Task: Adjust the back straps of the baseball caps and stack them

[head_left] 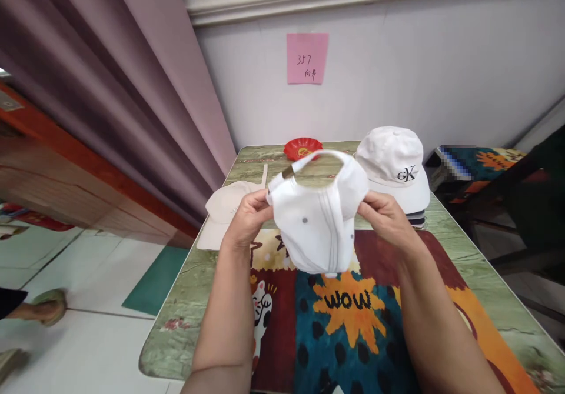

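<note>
Between my hands a white baseball cap hangs above the table, crown down, its back opening and strap with a brass-coloured buckle facing up. My left hand pinches the cap's left edge near the strap. On the opposite edge, the fingers of my right hand are closed on the fabric. Behind my left hand lies a cream cap with its strap sticking up. Beyond my right hand sits a white cap with black letters, on top of a stack with darker brims showing underneath.
A colourful mat covers the near part of the green marbled table. At the back edge stands a red scalloped dish. A pink note is on the wall. At the left, a person's foot shows on the floor.
</note>
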A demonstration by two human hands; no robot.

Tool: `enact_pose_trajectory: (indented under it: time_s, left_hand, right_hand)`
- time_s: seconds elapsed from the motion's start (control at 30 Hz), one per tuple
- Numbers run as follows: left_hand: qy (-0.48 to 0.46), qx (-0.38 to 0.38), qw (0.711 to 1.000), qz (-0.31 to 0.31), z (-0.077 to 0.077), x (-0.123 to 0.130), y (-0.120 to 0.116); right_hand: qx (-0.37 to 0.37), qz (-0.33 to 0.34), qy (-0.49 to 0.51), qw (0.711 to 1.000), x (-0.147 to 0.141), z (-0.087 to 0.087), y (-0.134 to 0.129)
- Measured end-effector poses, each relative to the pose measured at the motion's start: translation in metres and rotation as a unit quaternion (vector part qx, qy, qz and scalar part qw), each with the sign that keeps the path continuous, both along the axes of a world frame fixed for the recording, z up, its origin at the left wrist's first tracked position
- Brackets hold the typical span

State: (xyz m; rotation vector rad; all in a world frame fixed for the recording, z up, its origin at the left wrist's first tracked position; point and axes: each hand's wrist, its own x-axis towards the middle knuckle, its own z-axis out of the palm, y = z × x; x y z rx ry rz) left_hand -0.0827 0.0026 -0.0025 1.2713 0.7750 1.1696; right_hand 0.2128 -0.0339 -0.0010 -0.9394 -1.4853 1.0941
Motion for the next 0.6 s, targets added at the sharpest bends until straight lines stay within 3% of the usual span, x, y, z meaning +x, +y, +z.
enact_pose_trajectory:
  time_s: [0.17,0.27,0.33,0.47,0.6]
  left_hand:
    - [-0.235,-0.127,0.96,0.082,-0.008,0.029,-0.001]
    - [-0.291,-0.238,0.923,0.082,-0.009,0.05,0.001]
    - [-0.306,-0.272,0.908,0.087,-0.009,0.061,0.003]
    - [-0.303,-0.277,0.908,0.079,-0.012,0.069,0.005]
    - [-0.273,-0.251,0.927,0.06,-0.016,0.062,0.005]
  right_hand:
    - [-0.16,0.013,0.229,0.96,-0.01,-0.003,-0.001]
    - [-0.192,0.028,0.325,0.926,-0.015,-0.007,0.001]
    - [-0.196,0.043,0.37,0.907,-0.018,-0.009,0.001]
    - [-0.198,0.061,0.37,0.906,-0.02,-0.012,0.0]
    - [-0.191,0.01,0.314,0.93,-0.021,-0.009,-0.001]
